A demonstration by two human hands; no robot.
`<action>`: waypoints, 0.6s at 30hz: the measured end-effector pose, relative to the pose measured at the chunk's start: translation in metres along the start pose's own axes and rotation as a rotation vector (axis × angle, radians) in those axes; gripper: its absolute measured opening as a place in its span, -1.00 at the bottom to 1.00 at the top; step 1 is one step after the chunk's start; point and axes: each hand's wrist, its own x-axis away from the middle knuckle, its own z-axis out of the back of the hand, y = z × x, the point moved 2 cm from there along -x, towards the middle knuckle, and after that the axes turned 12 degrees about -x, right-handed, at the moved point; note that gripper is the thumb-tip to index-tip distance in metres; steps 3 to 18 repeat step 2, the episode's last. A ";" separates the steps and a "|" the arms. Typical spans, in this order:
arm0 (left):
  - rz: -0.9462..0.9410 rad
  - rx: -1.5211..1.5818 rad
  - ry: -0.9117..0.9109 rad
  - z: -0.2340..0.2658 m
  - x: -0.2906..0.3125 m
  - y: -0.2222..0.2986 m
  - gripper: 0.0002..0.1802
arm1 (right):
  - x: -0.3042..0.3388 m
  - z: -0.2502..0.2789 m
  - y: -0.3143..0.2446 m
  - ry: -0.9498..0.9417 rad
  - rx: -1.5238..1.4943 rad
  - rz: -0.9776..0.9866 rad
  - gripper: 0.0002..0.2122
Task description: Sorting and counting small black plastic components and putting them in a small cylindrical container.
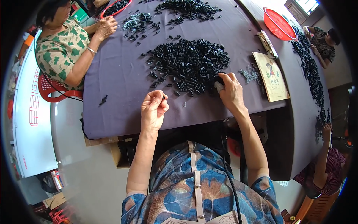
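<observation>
A heap of small black plastic parts (pixel 190 63) lies on the grey cloth in front of me. My left hand (pixel 153 108) is raised at the table's near side, thumb and fingers pinched on a small black plastic part (pixel 163 97), mostly hidden. At the heap's right edge, my right hand (pixel 232 91) reaches down with curled fingers and a pale wrap (pixel 219 86) on one digit. Its fingertips meet the dark parts, and what they grip cannot be made out. A small metal spring (pixel 185 104) lies between my hands.
Loose springs (pixel 250 74) lie right of the heap, beside a yellow paper packet (pixel 271 78). A red basket (pixel 279 24) stands far right. One co-worker (pixel 67 48) sits at left; two others work along the right side. More parts (pixel 186 9) lie at the back.
</observation>
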 end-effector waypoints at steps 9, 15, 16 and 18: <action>-0.001 0.002 -0.010 0.002 0.000 -0.001 -0.92 | -0.007 -0.006 0.002 0.005 -0.044 -0.004 -0.64; -0.001 0.002 -0.010 0.002 0.000 -0.001 -0.92 | -0.007 -0.006 0.002 0.005 -0.044 -0.004 -0.64; -0.001 0.002 -0.010 0.002 0.000 -0.001 -0.92 | -0.007 -0.006 0.002 0.005 -0.044 -0.004 -0.64; -0.001 0.002 -0.010 0.002 0.000 -0.001 -0.92 | -0.007 -0.006 0.002 0.005 -0.044 -0.004 -0.64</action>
